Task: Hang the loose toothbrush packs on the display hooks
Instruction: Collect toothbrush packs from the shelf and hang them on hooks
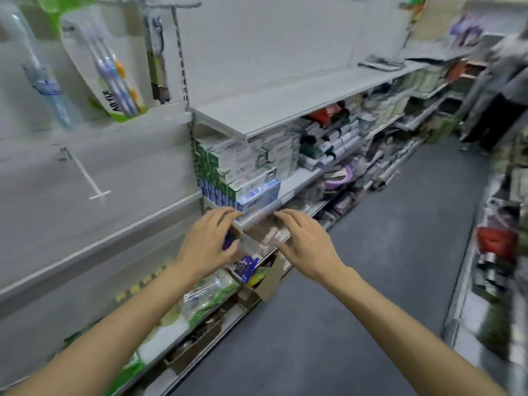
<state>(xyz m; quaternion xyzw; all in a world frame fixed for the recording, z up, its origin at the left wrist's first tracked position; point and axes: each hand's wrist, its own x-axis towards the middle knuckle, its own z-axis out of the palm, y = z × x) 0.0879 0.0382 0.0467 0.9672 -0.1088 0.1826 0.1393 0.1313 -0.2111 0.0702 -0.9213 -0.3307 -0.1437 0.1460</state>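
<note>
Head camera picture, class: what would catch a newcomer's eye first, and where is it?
Two bare arms reach in from below, the left hand and right hand spread over blurred goods at a shelf edge in the middle. Upper left, a hanging toothbrush pack shows bright handles above a bare display hook. Stacked toothpaste boxes sit behind the hands.

Even, bright overhead light fills the aisle, with no hard shadows and no strong glare on the white shelf (274, 107). Motion blur smears most of the frame, worst along the right edge and in the upper left. The wide-angle lens bends the shelving lines toward the edges. The hands at centre are soft but readable.
</note>
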